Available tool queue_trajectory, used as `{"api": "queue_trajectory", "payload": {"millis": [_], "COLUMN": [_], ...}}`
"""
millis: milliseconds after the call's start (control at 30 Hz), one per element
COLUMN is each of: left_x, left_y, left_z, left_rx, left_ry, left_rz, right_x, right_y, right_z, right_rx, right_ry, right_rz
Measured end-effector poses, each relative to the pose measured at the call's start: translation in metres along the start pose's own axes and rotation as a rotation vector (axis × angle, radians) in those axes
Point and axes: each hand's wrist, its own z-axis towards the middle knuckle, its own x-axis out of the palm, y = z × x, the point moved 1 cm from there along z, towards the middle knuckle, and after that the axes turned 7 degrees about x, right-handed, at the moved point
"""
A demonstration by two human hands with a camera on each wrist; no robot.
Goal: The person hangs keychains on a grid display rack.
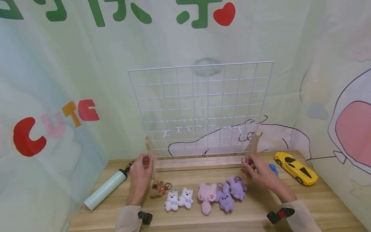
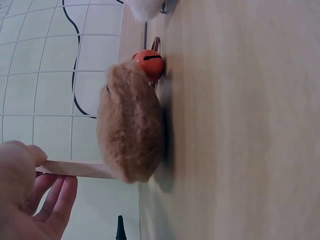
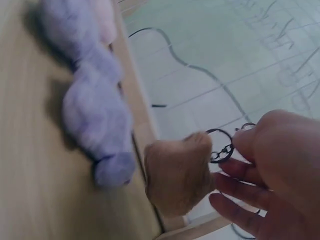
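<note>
My left hand (image 1: 140,172) pinches the left wooden upright (image 2: 80,169) of a stand that carries a white wire grid (image 1: 200,96). Near it on the table lies a brown plush keychain (image 1: 156,188) with an orange bell (image 2: 150,64). At the stand's right end, my right hand (image 1: 262,172) holds another brown plush keychain (image 3: 177,175) by its dark metal ring (image 3: 220,145). In the head view that plush is mostly hidden behind the hand. Small white hooks (image 1: 188,128) hang in a row on the grid's lower part.
Two white plush dogs (image 1: 172,201), a pink plush (image 1: 207,196) and two purple plushes (image 1: 226,199) lie along the table's front. A light blue pump (image 1: 105,190) lies at left. A yellow toy car (image 1: 295,168) and a small blue object (image 1: 273,169) sit at right.
</note>
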Motion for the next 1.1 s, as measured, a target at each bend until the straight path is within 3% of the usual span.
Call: {"api": "queue_trajectory", "payload": {"millis": [300, 433, 833, 1100], "left_x": [-0.001, 0.0, -0.002, -0.001], "left_y": [0.002, 0.002, -0.001, 0.0], "left_z": [0.0, 0.0, 0.002, 0.001], "left_rx": [0.006, 0.005, -0.01, -0.019], "left_ry": [-0.011, -0.007, 0.002, 0.0], "left_rz": [-0.015, -0.021, -0.046, -0.047], "right_x": [-0.015, -0.019, -0.026, -0.037], "right_y": [0.022, 0.03, 0.052, 0.068], "right_z": [0.003, 0.004, 0.014, 0.027], "right_rx": [-0.151, -0.181, -0.16, -0.134], "right_ry": [-0.202, -0.266, -0.294, -0.354], "right_rz": [0.025, 0.02, 0.165, 0.197]}}
